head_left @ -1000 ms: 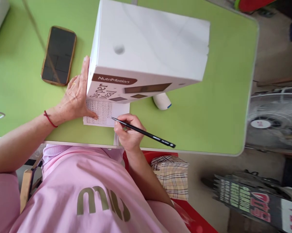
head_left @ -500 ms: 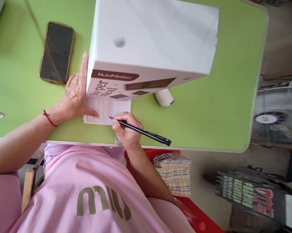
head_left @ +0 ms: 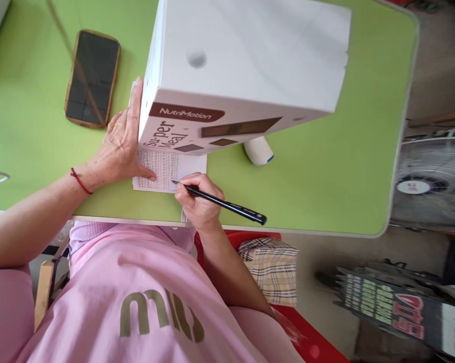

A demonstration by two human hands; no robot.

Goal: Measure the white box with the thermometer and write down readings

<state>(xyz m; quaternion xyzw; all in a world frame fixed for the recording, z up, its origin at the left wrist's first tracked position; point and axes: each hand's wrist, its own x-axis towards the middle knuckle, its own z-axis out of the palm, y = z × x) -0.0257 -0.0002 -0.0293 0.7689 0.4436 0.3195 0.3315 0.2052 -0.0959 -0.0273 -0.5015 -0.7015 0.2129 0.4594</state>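
Note:
A black pen [head_left: 227, 203] is pinched in my right hand [head_left: 201, 200], its tip on a small sheet of paper [head_left: 192, 165]. Dense handwriting fills the left part of the sheet; its right part looks blank. My left hand [head_left: 117, 146] has its thumb resting on the paper's written side and its other fingers stretched up along the left side of a white box [head_left: 250, 55] marked NutriMotion. The box covers the paper's far edge. A phone [head_left: 92, 78] lies left of the box, near my left fingers.
A white roll-like object [head_left: 258, 150] shows beneath the box's lower edge. The green table [head_left: 325, 176] ends in a pale rim at my waist. At the right stand a fan [head_left: 419, 186] and a printed dark bag [head_left: 386, 302]. Checked cloth [head_left: 272, 269] lies on a red seat [head_left: 306, 333].
The view has shifted slightly, so the box and phone appear a little farther right and higher. Both hands keep nearly the same places, and the pen tip remains on the sheet.

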